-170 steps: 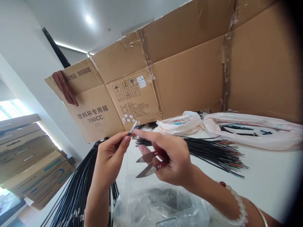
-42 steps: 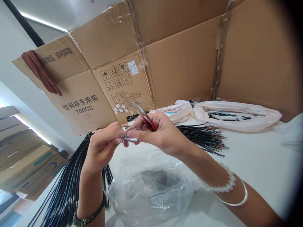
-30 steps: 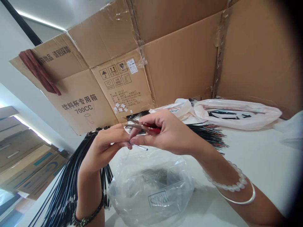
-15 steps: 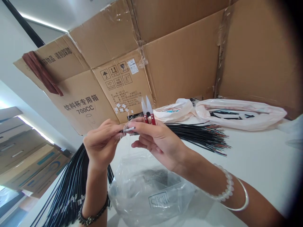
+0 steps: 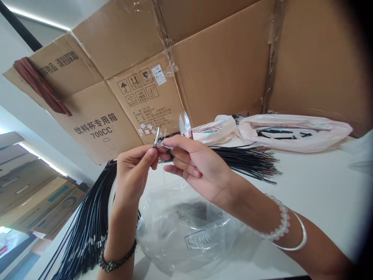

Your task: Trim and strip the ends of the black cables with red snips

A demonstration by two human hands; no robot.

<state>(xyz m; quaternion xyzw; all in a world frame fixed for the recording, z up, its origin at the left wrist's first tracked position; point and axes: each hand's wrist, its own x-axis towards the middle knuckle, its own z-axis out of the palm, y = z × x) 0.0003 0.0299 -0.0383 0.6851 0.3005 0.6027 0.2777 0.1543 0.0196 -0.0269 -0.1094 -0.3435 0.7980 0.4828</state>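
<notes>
My left hand (image 5: 135, 167) pinches the end of a cable between thumb and forefinger; its silvery tip (image 5: 157, 137) points up, with fine loose wire strands (image 5: 166, 144) beside it. Close on the right, my right hand (image 5: 201, 167) has its forefinger and thumb at those strands, the other fingers curled. Thread snips (image 5: 185, 125) with red handles stick up behind its knuckles, blades apart, and the palm hides their grip. A bundle of black cables (image 5: 90, 217) hangs at the left, by my left forearm. Below both hands lies a clear plastic bag (image 5: 186, 237) with grey contents.
Behind the hands stands a wall of cardboard boxes (image 5: 221, 74). More black cables with stripped coloured ends (image 5: 247, 163) lie on the white table (image 5: 305, 194). Two pale plastic bags (image 5: 294, 146) with small parts rest at the back. A brown cloth (image 5: 40, 85) drapes over the carton.
The silvery cable tip has swung from nearly level to upright, and my left hand has turned with it. The snips have shifted slightly up with my right hand. The view has moved a little.
</notes>
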